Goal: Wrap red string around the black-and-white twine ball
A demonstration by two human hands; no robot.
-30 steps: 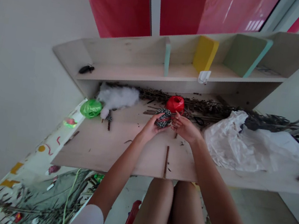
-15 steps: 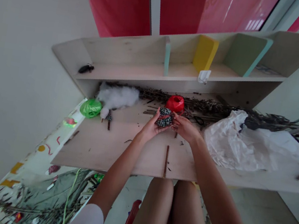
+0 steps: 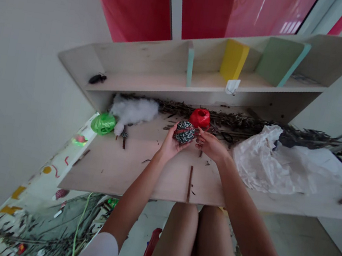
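My left hand (image 3: 170, 144) cups a ball of black-and-white speckled twine (image 3: 185, 131) just above the wooden desk (image 3: 137, 170). My right hand (image 3: 210, 145) is beside the ball on its right, fingertips pinched near it, perhaps on a thin strand I cannot make out. A red twine ball (image 3: 200, 117) sits right behind them. A brown stick (image 3: 190, 183) lies on the desk in front of my hands.
A green ribbon ball (image 3: 103, 123) and white fluff (image 3: 134, 111) lie at the left. Dried twigs (image 3: 250, 124) run along the back, and crumpled white plastic (image 3: 280, 161) covers the right. A shelf with coloured dividers (image 3: 235, 60) stands behind. My knees are under the desk edge.
The left hand has turned the speckled ball and shifted it slightly left. The right hand has stayed close beside it.
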